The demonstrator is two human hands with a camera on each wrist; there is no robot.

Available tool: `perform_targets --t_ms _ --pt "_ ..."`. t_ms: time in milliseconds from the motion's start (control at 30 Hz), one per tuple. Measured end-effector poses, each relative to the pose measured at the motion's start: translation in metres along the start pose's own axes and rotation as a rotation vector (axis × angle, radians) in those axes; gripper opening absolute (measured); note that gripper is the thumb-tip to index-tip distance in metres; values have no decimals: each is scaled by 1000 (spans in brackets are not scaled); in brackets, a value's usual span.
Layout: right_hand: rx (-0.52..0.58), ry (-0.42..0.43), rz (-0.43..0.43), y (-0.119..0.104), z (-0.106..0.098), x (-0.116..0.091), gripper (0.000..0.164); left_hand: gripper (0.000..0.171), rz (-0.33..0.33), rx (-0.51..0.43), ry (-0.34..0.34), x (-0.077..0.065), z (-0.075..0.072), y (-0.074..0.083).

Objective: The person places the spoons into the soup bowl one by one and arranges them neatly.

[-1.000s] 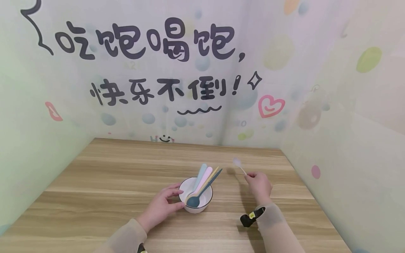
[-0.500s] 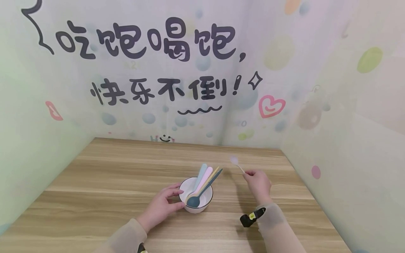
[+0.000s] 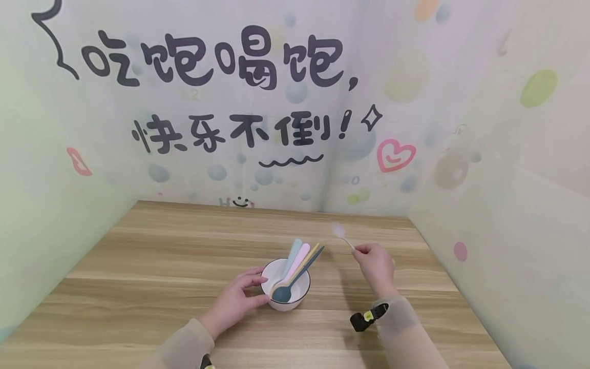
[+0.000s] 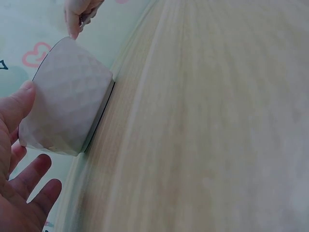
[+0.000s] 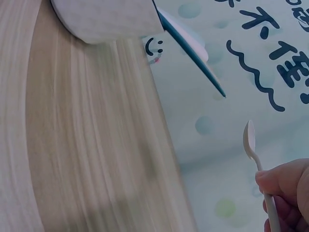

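On the table, a small white bowl [image 3: 284, 306] with a dark rim carries several utensils leaning together. Among them are a dark teal spoon [image 3: 281, 293], a pink handle [image 3: 301, 256], a pale blue handle [image 3: 292, 254] and a yellow one [image 3: 313, 252]. My left hand [image 3: 237, 297] holds the bowl's left side, thumb and forefinger at the rim; the left wrist view shows its lower fingers spread apart from the faceted bowl wall [image 4: 67, 99]. To the right, my right hand [image 3: 375, 266] pinches a pale spoon [image 5: 249, 137] by its handle, bowl end pointing up and away, above the table.
The wood-grain table [image 3: 161, 246] ends at a back wall [image 3: 207, 179] with large dark lettering and pastel dots. Pale walls rise on both sides. A black wrist camera [image 3: 361, 322] sits on the right wrist.
My right hand has shifted slightly left and up with the pale spoon, bringing the spoon's head a little further left. The left hand and the bowl stay in place.
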State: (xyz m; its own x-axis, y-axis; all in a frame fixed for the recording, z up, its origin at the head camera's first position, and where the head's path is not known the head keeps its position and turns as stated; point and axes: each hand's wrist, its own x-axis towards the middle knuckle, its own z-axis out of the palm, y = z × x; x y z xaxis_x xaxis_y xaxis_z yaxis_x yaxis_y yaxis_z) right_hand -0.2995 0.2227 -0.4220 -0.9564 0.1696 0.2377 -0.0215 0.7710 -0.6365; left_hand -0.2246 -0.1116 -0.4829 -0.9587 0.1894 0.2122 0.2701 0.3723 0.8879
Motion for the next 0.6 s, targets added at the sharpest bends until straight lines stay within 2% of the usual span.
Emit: perform_targets --t_ms 600 --pt "29 -9 -28 -23 -8 -7 17 36 -1 3 -3 0 -1 1"
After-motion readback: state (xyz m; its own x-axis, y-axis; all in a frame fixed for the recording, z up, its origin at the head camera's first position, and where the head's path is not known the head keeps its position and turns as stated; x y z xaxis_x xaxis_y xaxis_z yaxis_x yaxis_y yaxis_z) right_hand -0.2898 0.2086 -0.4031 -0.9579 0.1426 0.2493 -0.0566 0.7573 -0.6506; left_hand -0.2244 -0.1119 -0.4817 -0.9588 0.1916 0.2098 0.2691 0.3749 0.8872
